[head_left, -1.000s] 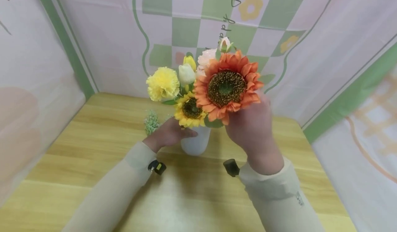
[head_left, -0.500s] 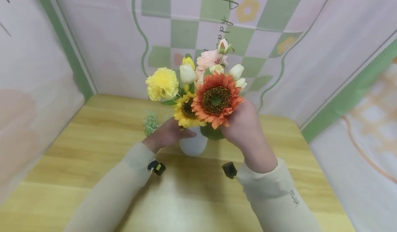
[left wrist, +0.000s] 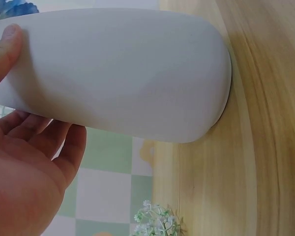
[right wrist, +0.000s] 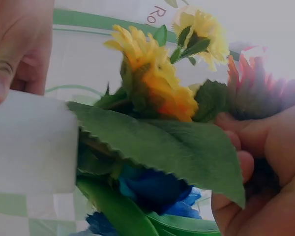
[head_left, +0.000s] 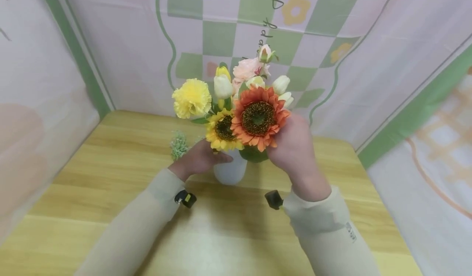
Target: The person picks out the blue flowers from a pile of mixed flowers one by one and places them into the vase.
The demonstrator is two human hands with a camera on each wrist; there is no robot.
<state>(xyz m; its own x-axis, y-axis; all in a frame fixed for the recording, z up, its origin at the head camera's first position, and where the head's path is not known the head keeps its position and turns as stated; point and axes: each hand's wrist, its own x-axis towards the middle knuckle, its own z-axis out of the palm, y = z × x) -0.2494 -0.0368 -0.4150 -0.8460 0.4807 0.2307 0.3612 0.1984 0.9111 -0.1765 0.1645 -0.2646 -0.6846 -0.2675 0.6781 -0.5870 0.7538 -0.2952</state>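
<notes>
My left hand (head_left: 199,158) holds a white vase (head_left: 230,171) upright near its top, thumb on one side and fingers on the other in the left wrist view. An orange sunflower (head_left: 258,117) stands over the vase's right side. Just under its bloom, my right hand (head_left: 295,149) grips it; the stem is hidden. A broad green leaf (right wrist: 172,142) reaches from the vase mouth to the right fingers. Also in the vase are a yellow sunflower (head_left: 224,129), a yellow carnation (head_left: 191,98), white tulips (head_left: 223,87), pink flowers (head_left: 247,69) and blue flowers (right wrist: 152,191).
A sprig of small pale green flowers (head_left: 179,145) lies on the wooden table (head_left: 206,235), behind the left hand. Printed cloth walls (head_left: 217,38) close off the back and both sides.
My right hand has brought the orange sunflower down and left, closer to the vase. White tulips behind it have come into view. The left hand keeps its place on the vase.
</notes>
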